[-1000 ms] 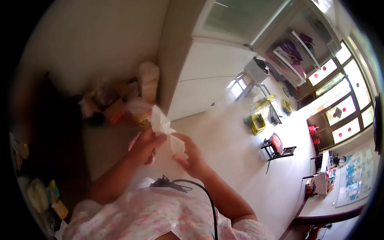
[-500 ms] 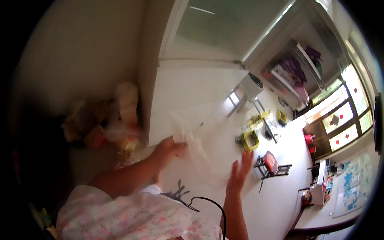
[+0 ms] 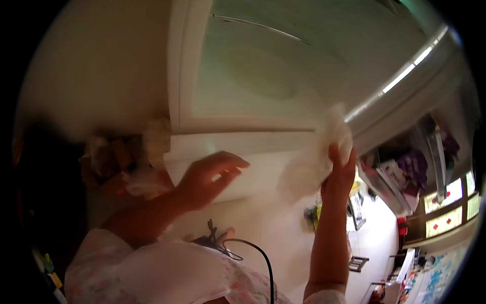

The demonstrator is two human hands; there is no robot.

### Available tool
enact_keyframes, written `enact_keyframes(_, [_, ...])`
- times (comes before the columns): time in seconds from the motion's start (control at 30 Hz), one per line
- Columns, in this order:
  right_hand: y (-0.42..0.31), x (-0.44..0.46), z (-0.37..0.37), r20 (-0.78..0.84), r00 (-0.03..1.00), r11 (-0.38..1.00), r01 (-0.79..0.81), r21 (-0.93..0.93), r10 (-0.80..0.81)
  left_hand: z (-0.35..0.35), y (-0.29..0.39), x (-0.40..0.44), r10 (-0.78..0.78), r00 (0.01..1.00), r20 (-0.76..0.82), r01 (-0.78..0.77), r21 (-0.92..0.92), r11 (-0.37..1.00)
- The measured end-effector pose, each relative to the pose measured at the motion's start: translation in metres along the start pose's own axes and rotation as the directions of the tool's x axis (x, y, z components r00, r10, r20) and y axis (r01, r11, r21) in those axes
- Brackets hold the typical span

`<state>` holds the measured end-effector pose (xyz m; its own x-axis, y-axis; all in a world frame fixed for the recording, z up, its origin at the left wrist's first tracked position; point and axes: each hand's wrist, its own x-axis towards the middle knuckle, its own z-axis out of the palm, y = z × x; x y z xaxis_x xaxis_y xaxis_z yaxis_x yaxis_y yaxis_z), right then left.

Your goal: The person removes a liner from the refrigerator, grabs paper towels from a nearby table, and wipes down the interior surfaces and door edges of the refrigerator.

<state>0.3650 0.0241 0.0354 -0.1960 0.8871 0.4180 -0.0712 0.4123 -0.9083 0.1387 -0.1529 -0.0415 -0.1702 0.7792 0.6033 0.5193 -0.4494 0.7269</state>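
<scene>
My right hand (image 3: 340,172) is raised at the right, fingers closed on a pale, thin, see-through plastic bag (image 3: 334,134). The bag is smeared by motion and hangs out to the left of the hand, in front of a white cabinet that looks like an opened refrigerator (image 3: 243,142). To the left, my left hand (image 3: 210,177) is held in the air with bent fingers and a gap between thumb and forefinger. Nothing shows in it.
A door with shelves (image 3: 390,187) holding purple packets stands at the right. Several bags and boxes (image 3: 121,162) are heaped on the left. A black cable (image 3: 258,248) hangs before my patterned clothing. Farther back are a chair (image 3: 358,263) and windows (image 3: 445,207).
The bag has passed from my left hand to my right, which has risen to the right. My left hand is now free. The view has shifted nearer the white cabinet.
</scene>
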Motion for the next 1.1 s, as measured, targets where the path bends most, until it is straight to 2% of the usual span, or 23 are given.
enact_keyframes(0.03, [0.006, 0.023, 0.004, 0.075, 0.988, 0.978, 0.147, -0.149, -0.137, 0.000, 0.004, -0.001, -0.030, 0.999, -0.011, 0.030, 0.003, 1.000])
enact_keyframes(0.07, [0.034, 0.064, 0.018, 0.301, 0.898, 0.728, 0.438, -0.527, -0.321, 0.000, 0.003, 0.003, -0.070, 0.997, -0.041, 0.071, 0.018, 0.997])
enact_keyframes(0.1, [0.065, 0.107, 0.034, 0.586, 0.724, 0.274, 0.684, -0.676, -0.364, -0.006, -0.008, 0.007, -0.029, 0.993, -0.114, 0.040, 0.092, 0.995])
enact_keyframes(0.13, [0.072, 0.113, 0.032, 0.624, 0.698, 0.285, 0.714, -0.639, -0.351, -0.007, -0.008, 0.004, -0.033, 0.993, -0.110, 0.043, 0.089, 0.995])
enact_keyframes(0.17, [0.121, 0.149, 0.032, 0.768, 0.596, 0.155, 0.803, -0.576, -0.235, -0.006, -0.007, 0.003, 0.001, 0.995, -0.101, 0.021, 0.211, 0.977])
enact_keyframes(0.23, [0.119, 0.185, 0.066, 0.837, 0.444, -0.056, 0.891, -0.451, 0.320, -0.001, -0.011, 0.013, 0.003, 0.994, -0.112, 0.036, 0.349, 0.936])
enact_keyframes(0.33, [0.171, 0.243, 0.110, 0.771, 0.489, -0.108, 0.865, -0.491, 0.408, 0.004, -0.010, 0.016, -0.033, 0.988, -0.148, 0.093, 0.420, 0.903])
enact_keyframes(0.37, [0.196, 0.264, 0.127, 0.790, 0.459, -0.102, 0.882, -0.460, 0.407, 0.006, -0.010, 0.019, -0.027, 0.981, -0.193, 0.112, 0.444, 0.889])
enact_keyframes(0.43, [0.246, 0.300, 0.152, 0.827, 0.554, -0.158, 0.829, -0.536, 0.100, 0.016, -0.015, 0.019, -0.025, 0.971, -0.239, 0.137, 0.464, 0.875])
enact_keyframes(0.57, [0.183, 0.261, 0.224, 0.800, 0.599, 0.029, 0.799, -0.600, 0.046, 0.016, -0.010, 0.022, -0.033, 0.959, -0.281, 0.168, 0.472, 0.865])
enact_keyframes(0.63, [0.195, 0.260, 0.249, 0.907, 0.421, 0.014, 0.907, -0.421, 0.025, 0.013, -0.012, 0.021, -0.052, 0.958, -0.281, 0.188, 0.483, 0.855])
enact_keyframes(0.67, [0.176, 0.243, 0.247, 0.976, 0.206, -0.070, 0.975, -0.211, -0.063, 0.012, -0.013, 0.021, -0.055, 0.961, -0.270, 0.186, 0.489, 0.852])
enact_keyframes(0.7, [0.184, 0.219, 0.239, 0.864, 0.281, 0.296, 0.941, -0.163, -0.418, 0.011, -0.012, 0.022, -0.057, 0.962, -0.269, 0.186, 0.485, 0.855])
enact_keyframes(0.73, [0.168, 0.209, 0.234, 0.970, 0.074, 0.243, 0.970, -0.016, -0.233, 0.011, -0.012, 0.023, -0.084, 0.959, -0.270, 0.210, 0.481, 0.851])
enact_keyframes(0.77, [0.148, 0.193, 0.214, 0.949, 0.102, 0.383, 0.924, 0.021, -0.298, 0.012, -0.010, 0.023, -0.113, 0.957, -0.266, 0.233, 0.477, 0.848])
enact_keyframes(0.8, [0.142, 0.184, 0.194, 0.950, 0.112, 0.385, 0.923, 0.010, -0.292, 0.014, -0.010, 0.022, -0.113, 0.960, -0.258, 0.227, 0.472, 0.852])
enact_keyframes(0.87, [0.132, 0.185, 0.163, 0.991, -0.014, 0.567, 0.819, 0.088, -0.133, 0.012, -0.014, 0.024, -0.075, 0.961, -0.265, 0.198, 0.474, 0.858])
enact_keyframes(0.9, [0.127, 0.194, 0.152, 0.992, -0.009, 0.560, 0.825, 0.081, -0.129, 0.009, -0.014, 0.024, -0.066, 0.962, -0.264, 0.188, 0.470, 0.863])
enact_keyframes(0.97, [0.121, 0.214, 0.131, 0.846, -0.338, 0.300, 0.826, 0.477, -0.412, 0.010, -0.014, 0.022, -0.048, 0.977, -0.209, 0.147, 0.492, 0.858])
enact_keyframes(1.0, [0.109, 0.221, 0.136, 0.850, -0.340, 0.304, 0.826, 0.475, -0.402, 0.006, -0.015, 0.024, -0.050, 0.976, -0.213, 0.150, 0.483, 0.863])
enact_keyframes(1.03, [0.101, 0.228, 0.141, 0.977, -0.118, 0.268, 0.950, 0.162, -0.176, 0.008, -0.017, 0.024, -0.019, 0.973, -0.229, 0.132, 0.491, 0.861])
enact_keyframes(1.07, [0.100, 0.235, 0.149, 0.988, 0.147, 0.155, 0.976, -0.151, 0.037, 0.010, -0.018, 0.025, 0.008, 0.970, -0.244, 0.119, 0.501, 0.857])
enact_keyframes(1.1, [0.107, 0.237, 0.164, 0.989, 0.142, 0.163, 0.975, -0.148, 0.051, 0.005, -0.021, 0.024, -0.007, 0.969, -0.246, 0.131, 0.491, 0.861])
